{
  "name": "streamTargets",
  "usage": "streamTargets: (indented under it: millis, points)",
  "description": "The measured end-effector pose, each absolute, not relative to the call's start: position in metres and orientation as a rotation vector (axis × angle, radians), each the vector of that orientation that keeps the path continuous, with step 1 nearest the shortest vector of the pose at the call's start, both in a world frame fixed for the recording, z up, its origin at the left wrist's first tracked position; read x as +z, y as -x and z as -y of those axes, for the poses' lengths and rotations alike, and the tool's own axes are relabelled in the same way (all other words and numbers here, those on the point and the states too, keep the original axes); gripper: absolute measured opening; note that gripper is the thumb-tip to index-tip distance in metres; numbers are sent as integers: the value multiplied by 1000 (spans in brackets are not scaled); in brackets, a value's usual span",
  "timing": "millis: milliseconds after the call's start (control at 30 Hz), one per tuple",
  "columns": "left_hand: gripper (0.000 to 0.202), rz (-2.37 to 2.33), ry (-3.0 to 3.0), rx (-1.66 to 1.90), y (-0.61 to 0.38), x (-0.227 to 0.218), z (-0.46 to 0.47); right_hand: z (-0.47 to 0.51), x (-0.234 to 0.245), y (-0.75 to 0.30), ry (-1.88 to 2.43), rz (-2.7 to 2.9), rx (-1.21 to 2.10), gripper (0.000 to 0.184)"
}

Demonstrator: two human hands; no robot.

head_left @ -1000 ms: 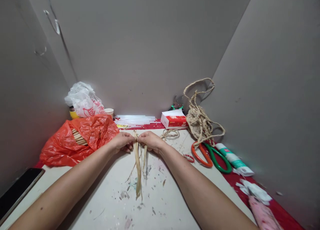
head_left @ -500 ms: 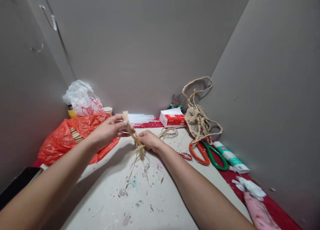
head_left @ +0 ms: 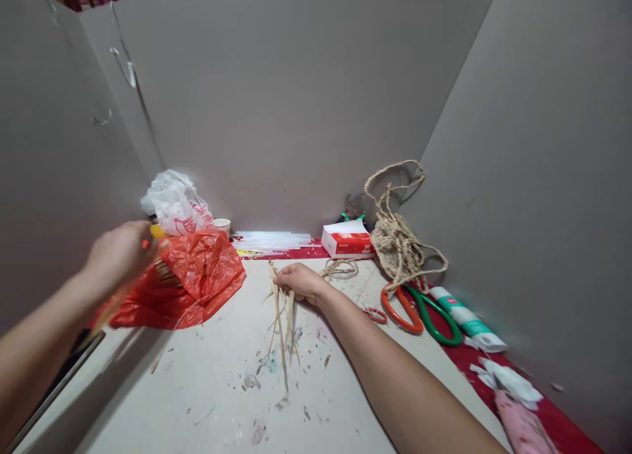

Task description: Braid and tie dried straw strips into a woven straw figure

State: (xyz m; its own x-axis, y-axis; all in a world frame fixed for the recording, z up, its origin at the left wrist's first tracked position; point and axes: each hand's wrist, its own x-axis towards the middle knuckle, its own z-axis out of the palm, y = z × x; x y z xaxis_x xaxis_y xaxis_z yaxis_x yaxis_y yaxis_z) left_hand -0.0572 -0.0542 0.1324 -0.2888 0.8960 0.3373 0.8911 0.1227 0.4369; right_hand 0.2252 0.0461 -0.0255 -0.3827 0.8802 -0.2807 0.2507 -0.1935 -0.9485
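Note:
My right hand [head_left: 302, 281] is over the middle of the pale board, thumb and fingers pinched on a bundle of straw strands [head_left: 281, 322]. Thin loose ends hang from the bundle toward the board. Off to the left, my left hand [head_left: 121, 251] is raised above the red plastic bag [head_left: 212, 270], fingers closed and blurred by motion. A smeared tan straw strip [head_left: 111, 309] trails down below this hand. Thin sticks [head_left: 168, 274] show in the bag's opening.
Along the back lie clear plastic sticks [head_left: 271, 241], a paper cup [head_left: 222, 226] and a red-and-white box [head_left: 348, 240]. Coiled rope [head_left: 397, 243], scissors with orange and green handles [head_left: 437, 317] and a white-and-green tube [head_left: 469, 319] are at right. Grey walls enclose the board.
My left hand has moved away from the right hand, out to the left above the red bag, with a strip trailing. My right hand stays on the straw bundle. The view has shifted slightly.

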Motion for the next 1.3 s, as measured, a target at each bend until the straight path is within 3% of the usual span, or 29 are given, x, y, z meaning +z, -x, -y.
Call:
streamTargets:
  millis: [100, 200, 367, 967, 1300]
  points:
    - [21, -2084, -1988, 759, 21, 76, 32, -46, -24, -226, 1315, 1562, 1640, 23]
    - [26, -1706, -1696, 721, -28, 27, 5, -46, -24, -229, 1308, 1560, 1667, 20]
    - [17, -1370, -1111, 833, -74, -12, -30, -47, -23, -232, 1241, 1530, 1744, 22]
    - [7, -1294, -976, 698, -66, -4, -26, -45, -19, -232, 1248, 1485, 1763, 26]
    - [17, -1411, -1102, 758, -77, -7, -28, -45, -22, -231, 1253, 1499, 1743, 29]
